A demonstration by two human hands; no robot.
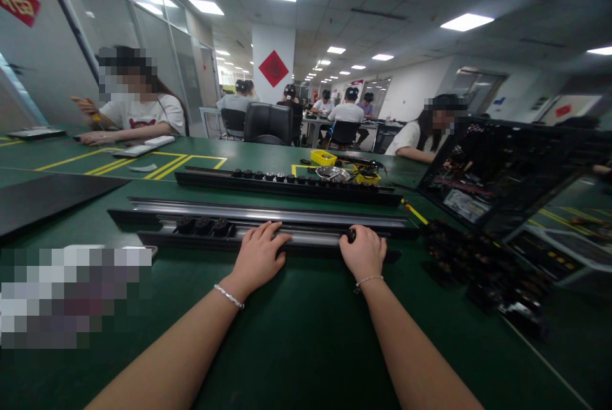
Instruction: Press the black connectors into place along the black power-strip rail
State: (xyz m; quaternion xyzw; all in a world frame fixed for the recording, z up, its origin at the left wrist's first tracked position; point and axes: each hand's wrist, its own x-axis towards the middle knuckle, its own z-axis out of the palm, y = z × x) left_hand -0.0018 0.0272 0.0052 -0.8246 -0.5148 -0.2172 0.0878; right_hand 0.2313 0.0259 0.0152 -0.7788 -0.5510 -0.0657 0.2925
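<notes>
Across the green table in front of me lies a long black rail (pixel 310 239) with a shiny metal channel. My left hand (pixel 261 254) rests on its middle, fingers spread and holding nothing. Farther right, my right hand (pixel 364 252) is closed round a small black part (pixel 352 235) at the channel; its exact kind is partly hidden by the fingers. Several black blocks (pixel 201 225) sit in the channel near the rail's left end. Just behind lies a second rail (pixel 268 212) with a bare metal channel. A third rail (pixel 287 185), farther back, carries a row of small black parts.
A heap of black parts (pixel 478 263) lies at the right, near a tilted black crate (pixel 478 174). Behind the rails stand a yellow bin (pixel 323 157) and a metal bowl (pixel 333 173). A black sheet (pixel 52 199) lies at left. Other people sit across the table.
</notes>
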